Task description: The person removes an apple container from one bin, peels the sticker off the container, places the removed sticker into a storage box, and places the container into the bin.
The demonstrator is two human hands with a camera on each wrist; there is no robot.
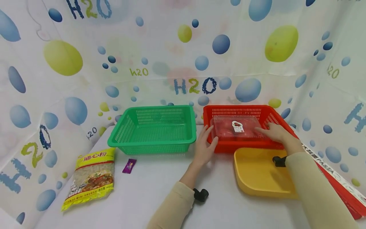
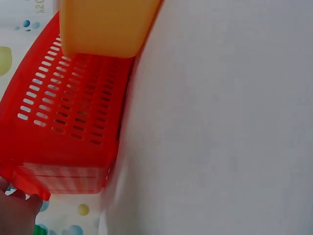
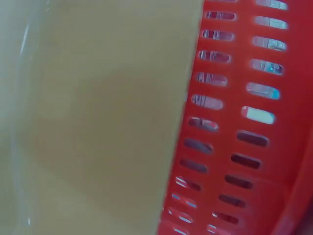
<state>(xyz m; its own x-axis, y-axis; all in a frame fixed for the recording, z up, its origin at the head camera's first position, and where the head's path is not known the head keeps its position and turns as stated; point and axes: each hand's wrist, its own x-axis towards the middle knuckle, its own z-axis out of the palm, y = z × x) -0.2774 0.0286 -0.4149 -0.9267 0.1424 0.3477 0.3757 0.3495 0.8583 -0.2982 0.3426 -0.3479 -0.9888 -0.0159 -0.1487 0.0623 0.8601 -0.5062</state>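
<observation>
A clear plastic box of red fruit [image 1: 221, 128] with a white label lies inside the red basket [image 1: 235, 147]. My right hand [image 1: 277, 133] reaches over the basket's right side, fingertips at the box's right end; the basket hides its fingers from the right wrist view. At the basket's left front corner is my left hand [image 1: 203, 147], its fingers spread and thumb apart. In the left wrist view, the fingertips of that left hand [image 2: 17, 208] are right at the red rim.
Left of the red basket stands a green basket [image 1: 160, 149]. A yellow tray [image 1: 264, 173] sits in front of the red one. Nearer left lie a pasta bag [image 1: 92, 175] and a small purple packet [image 1: 129, 166]. A long red package [image 1: 337, 178] lies beyond my right sleeve.
</observation>
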